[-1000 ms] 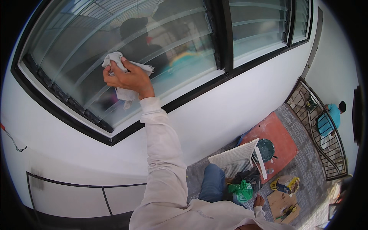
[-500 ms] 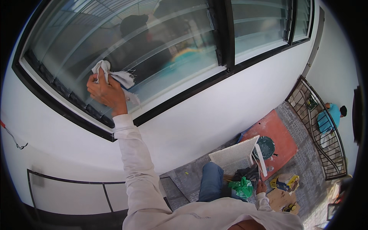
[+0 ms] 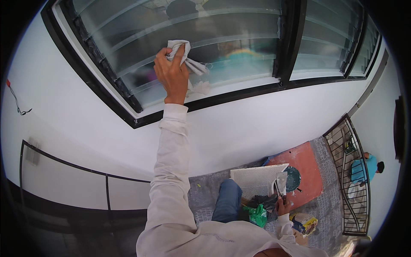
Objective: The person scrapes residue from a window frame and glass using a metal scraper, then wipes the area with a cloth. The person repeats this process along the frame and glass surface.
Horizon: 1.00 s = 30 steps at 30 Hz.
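Observation:
My left hand [image 3: 172,76] is closed on a white cloth rag [image 3: 180,50] with frayed ends, pressing it against a slat of the louvred glass window [image 3: 239,47]. The arm stretches up in a long pale sleeve. Low on the right, my right hand [image 3: 283,207] grips a putty knife [image 3: 281,182], its broad light blade pointing up. Its handle is mostly hidden by the fingers. Just left of that hand lie a green plastic bag [image 3: 257,215] and a dark crumpled bag [image 3: 266,201].
A white mesh panel [image 3: 250,180] stands beside a dark round bucket [image 3: 293,179] on a reddish board [image 3: 309,171]. A yellow and blue bag [image 3: 305,223] lies nearby. Dark railings [image 3: 107,190] run at lower left. Behind a right-hand railing [image 3: 349,180] is a person in blue [image 3: 361,170].
My left hand and the rag have moved right and up across the glass as the view shifted. The putty knife in my right hand has turned, showing its blade face.

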### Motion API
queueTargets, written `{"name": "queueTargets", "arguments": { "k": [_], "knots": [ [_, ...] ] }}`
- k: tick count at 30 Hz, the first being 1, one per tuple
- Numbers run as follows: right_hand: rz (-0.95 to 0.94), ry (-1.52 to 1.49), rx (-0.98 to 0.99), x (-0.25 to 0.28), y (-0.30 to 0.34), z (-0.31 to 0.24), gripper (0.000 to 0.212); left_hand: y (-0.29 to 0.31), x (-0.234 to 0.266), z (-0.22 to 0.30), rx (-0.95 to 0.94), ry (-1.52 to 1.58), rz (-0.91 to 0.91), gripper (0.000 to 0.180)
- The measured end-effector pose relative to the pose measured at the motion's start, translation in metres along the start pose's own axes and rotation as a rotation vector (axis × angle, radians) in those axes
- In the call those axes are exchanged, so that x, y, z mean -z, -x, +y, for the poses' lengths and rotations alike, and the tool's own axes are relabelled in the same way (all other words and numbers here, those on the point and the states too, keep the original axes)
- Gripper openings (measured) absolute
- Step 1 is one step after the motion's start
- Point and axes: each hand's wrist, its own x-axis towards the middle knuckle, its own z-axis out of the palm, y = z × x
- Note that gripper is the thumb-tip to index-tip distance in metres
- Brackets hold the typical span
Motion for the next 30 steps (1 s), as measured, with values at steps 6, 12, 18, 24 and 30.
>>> {"name": "queueTargets", "arguments": {
  "k": [6,12,18,24,30],
  "knots": [
    [-0.050,0.061,-0.019,-0.006,0.002,-0.042,0.031,0.010,0.072,-0.091,0.257,-0.210,0.190,0.025],
    [-0.125,-0.026,0.013,-0.014,0.006,-0.047,0.033,0.053,0.074,-0.085,0.641,-0.204,0.031,0.032],
    [-0.063,-0.050,-0.005,-0.012,0.016,-0.049,0.033,0.015,0.025,-0.014,0.854,0.178,0.348,0.039],
    [-0.069,-0.053,-0.007,-0.021,0.013,-0.048,0.032,0.050,-0.012,0.040,0.237,0.176,-0.149,0.035],
    [-0.058,-0.079,-0.008,-0.020,0.008,-0.045,0.028,0.044,0.057,-0.084,0.307,-0.146,0.158,0.023]
  ]
}}
